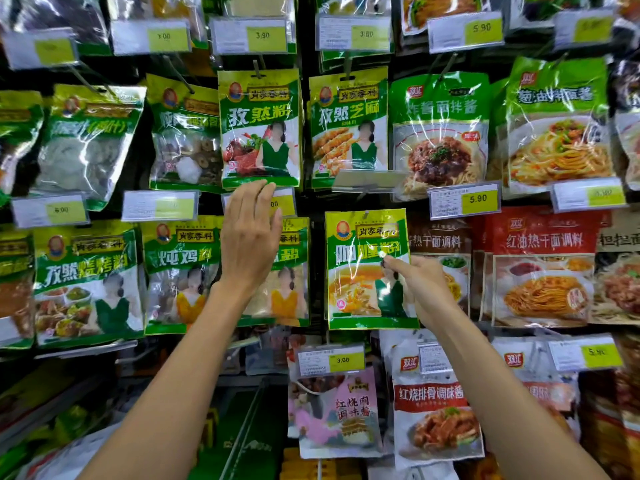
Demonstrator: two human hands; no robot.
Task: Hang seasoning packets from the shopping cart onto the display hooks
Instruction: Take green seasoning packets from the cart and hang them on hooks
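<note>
The curry powder packet (pixel 360 289), glossy yellow-green with a bowl of curry and a figure in green printed on it, sits in the display's middle row. Its top is just under a clear tag holder (pixel 367 180) that is tilted up flat. The right hand (pixel 424 285) pinches the packet's right side, one fingertip on the front. The left hand (pixel 251 233) is raised with fingers relaxed, holding nothing, and covers part of a price tag (pixel 282 204) and one green packet (pixel 292 271). Two same-brand packets (pixel 259 126) hang directly above, and two more show fully to the left.
</note>
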